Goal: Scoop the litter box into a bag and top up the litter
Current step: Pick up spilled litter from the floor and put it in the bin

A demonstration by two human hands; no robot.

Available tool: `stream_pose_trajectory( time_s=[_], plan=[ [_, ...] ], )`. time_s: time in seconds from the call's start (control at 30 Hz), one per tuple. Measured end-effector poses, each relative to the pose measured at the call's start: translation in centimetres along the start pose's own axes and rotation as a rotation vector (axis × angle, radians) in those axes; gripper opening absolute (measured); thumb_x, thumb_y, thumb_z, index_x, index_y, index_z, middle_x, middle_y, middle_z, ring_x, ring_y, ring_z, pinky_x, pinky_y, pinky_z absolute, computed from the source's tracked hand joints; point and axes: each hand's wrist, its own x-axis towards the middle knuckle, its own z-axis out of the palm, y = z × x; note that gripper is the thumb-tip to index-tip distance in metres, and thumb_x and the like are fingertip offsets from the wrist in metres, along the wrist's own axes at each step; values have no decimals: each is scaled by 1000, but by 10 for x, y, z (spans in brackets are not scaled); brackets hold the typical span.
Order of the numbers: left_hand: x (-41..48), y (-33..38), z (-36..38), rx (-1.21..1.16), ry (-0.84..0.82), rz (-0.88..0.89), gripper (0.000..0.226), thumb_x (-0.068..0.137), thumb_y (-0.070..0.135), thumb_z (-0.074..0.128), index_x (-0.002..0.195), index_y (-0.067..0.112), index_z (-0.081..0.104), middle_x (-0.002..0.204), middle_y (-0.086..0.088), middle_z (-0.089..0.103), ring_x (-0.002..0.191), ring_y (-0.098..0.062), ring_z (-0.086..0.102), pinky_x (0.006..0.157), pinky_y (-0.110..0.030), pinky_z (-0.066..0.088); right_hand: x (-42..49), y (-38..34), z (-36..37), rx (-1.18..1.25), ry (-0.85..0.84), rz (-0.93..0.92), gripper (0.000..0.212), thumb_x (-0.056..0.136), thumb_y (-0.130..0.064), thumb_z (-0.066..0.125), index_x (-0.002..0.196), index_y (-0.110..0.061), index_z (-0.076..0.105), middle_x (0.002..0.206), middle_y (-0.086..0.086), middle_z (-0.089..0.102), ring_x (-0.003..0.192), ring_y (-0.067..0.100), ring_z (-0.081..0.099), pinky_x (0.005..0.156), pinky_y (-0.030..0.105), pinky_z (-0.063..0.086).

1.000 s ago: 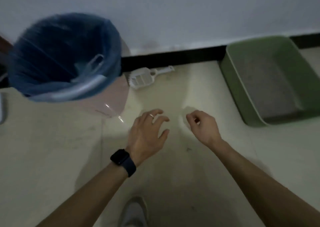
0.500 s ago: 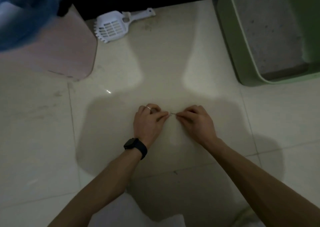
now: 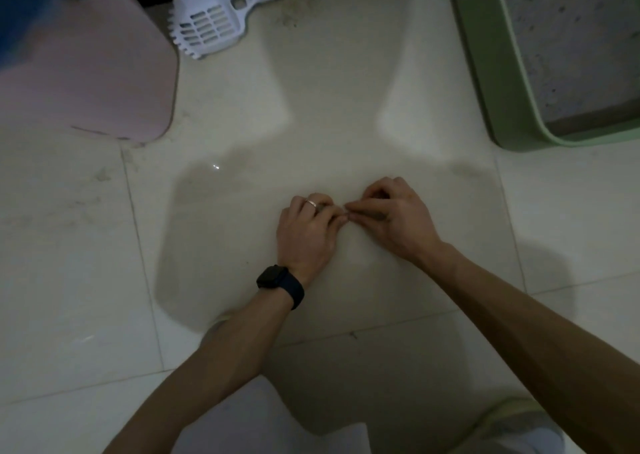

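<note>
My left hand (image 3: 308, 232), with a ring and a dark wristwatch, and my right hand (image 3: 398, 218) are low over the floor tiles. Their fingertips are pinched together on something small and thin. It is too dim to tell what the item is. A white slotted litter scoop (image 3: 207, 27) lies on the floor beyond my hands at the upper left, handle pointing right. The green litter box (image 3: 485, 72) stands at the upper right with grey litter (image 3: 571, 38) inside. Neither hand touches the scoop or the box.
A pink waste bin (image 3: 86, 72) with a blue bag liner (image 3: 20, 3) stands at the upper left, close to the scoop. A dark skirting runs along the top. My shadow covers the tiles around my hands. One of my light shoes (image 3: 512, 429) shows at the bottom right.
I have bent down, so the view dropped from the wall and bin top to the floor. Both hands went from apart and loose to pinched together near the tiles.
</note>
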Motion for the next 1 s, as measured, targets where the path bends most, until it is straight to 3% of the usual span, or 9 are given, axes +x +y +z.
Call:
stream_pose_trajectory(
  time_s=[0.2, 0.5, 0.73, 0.9, 1.0],
  plan=[
    [4, -10, -11, -91, -103, -45, 11, 88, 23, 71, 82, 14, 71, 111, 0, 61, 94, -21, 52, 73, -40, 44, 1, 2, 7, -30, 59, -62, 16, 86, -41, 71, 97, -34, 79, 90, -4, 66, 77, 21, 54, 66, 33, 46],
    [12, -31, -38, -220, -81, -186, 18, 88, 34, 68, 83, 17, 71, 115, 8, 54, 100, -16, 51, 82, -46, 50, -1, -9, 18, -41, 141, -15, 13, 85, -42, 71, 92, -35, 79, 86, -6, 65, 80, 22, 55, 66, 35, 39],
    [20, -19, -50, -216, -78, -210, 18, 90, 34, 68, 84, 18, 72, 119, 8, 54, 99, -10, 50, 84, -37, 50, -1, -8, 27, -196, 185, -177, 19, 95, -24, 65, 86, -8, 69, 86, 9, 61, 77, 29, 53, 64, 40, 44],
    [27, -14, -69, -222, -44, -188, 16, 92, 33, 67, 88, 19, 71, 117, 12, 51, 103, -8, 50, 89, -34, 48, 6, -9, 22, -332, 50, -224, 23, 98, -24, 54, 86, -8, 63, 84, 10, 56, 77, 31, 51, 64, 41, 39],
    [38, -13, -88, -237, 27, -153, 15, 93, 31, 66, 90, 17, 70, 111, 16, 49, 105, -8, 51, 91, -33, 47, 22, -11, 7, -284, -4, -89, 31, 96, -30, 47, 85, -6, 64, 84, 13, 57, 80, 34, 54, 70, 42, 44]
  ],
)
